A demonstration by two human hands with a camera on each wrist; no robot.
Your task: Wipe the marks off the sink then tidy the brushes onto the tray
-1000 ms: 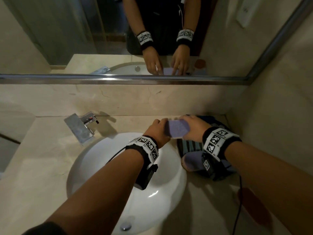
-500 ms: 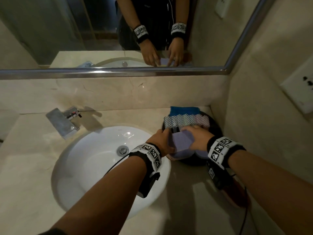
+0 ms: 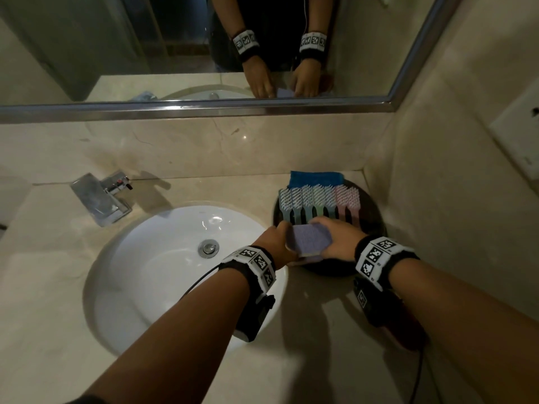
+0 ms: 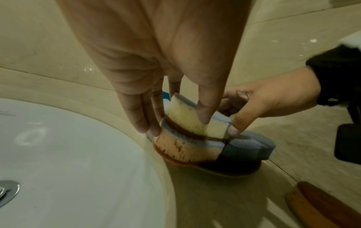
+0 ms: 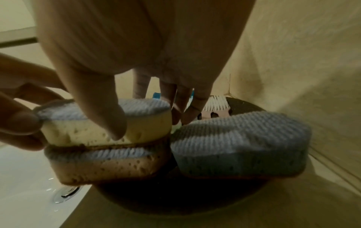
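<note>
Both hands hold one yellow sponge (image 5: 105, 131): the left hand (image 3: 274, 243) pinches its left end, the right hand (image 3: 335, 237) clamps its right end. It sits atop a second sponge (image 5: 109, 166) on the dark round tray (image 3: 373, 211), near the brushes (image 3: 318, 199) beside the white sink (image 3: 163, 258).

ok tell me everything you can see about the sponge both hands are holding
The sponge is a block with a pale yellow porous body and a bluish ribbed scrub layer on top. It lies flat on a second, orange-bodied sponge at the near edge of the dark round tray. The left hand and right hand pinch its opposite ends. A blue sponge sits beside it.
</note>
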